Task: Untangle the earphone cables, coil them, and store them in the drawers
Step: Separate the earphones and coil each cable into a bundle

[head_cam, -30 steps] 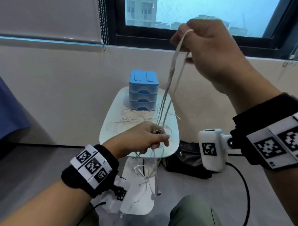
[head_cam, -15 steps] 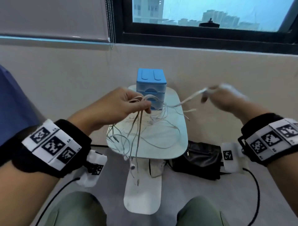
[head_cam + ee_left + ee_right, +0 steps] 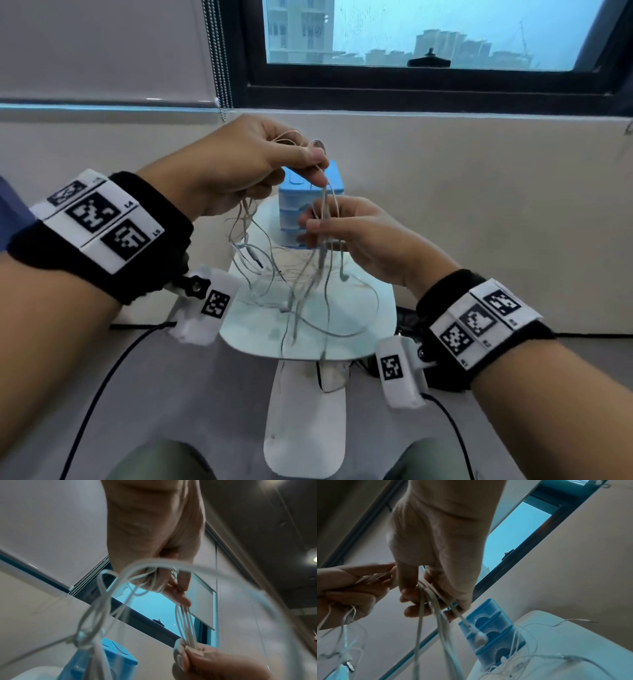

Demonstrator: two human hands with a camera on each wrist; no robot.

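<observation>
A tangle of white earphone cables (image 3: 301, 274) hangs in the air over a small white table (image 3: 260, 339). My left hand (image 3: 294, 161) pinches the top of the bundle between thumb and fingers, seen from below in the left wrist view (image 3: 173, 585). Just below it my right hand (image 3: 322, 222) grips several strands (image 3: 185, 626) of the same bundle (image 3: 433, 601). An earbud (image 3: 480, 638) and a jack plug (image 3: 350, 667) dangle under the hands. The blue drawer unit (image 3: 337, 183) stands behind the hands, its drawers (image 3: 489, 632) closed.
More loose white cable (image 3: 539, 655) lies on the tabletop by the drawer unit. A black bag (image 3: 407, 318) sits on the floor right of the table, and the table's white foot (image 3: 305, 428) reaches toward my knees. A wall and window ledge stand close behind.
My left hand rose with the cable bundle. My right hand came back in from the right and took hold of strands just under the left hand. One second ago the right hand was high above.
</observation>
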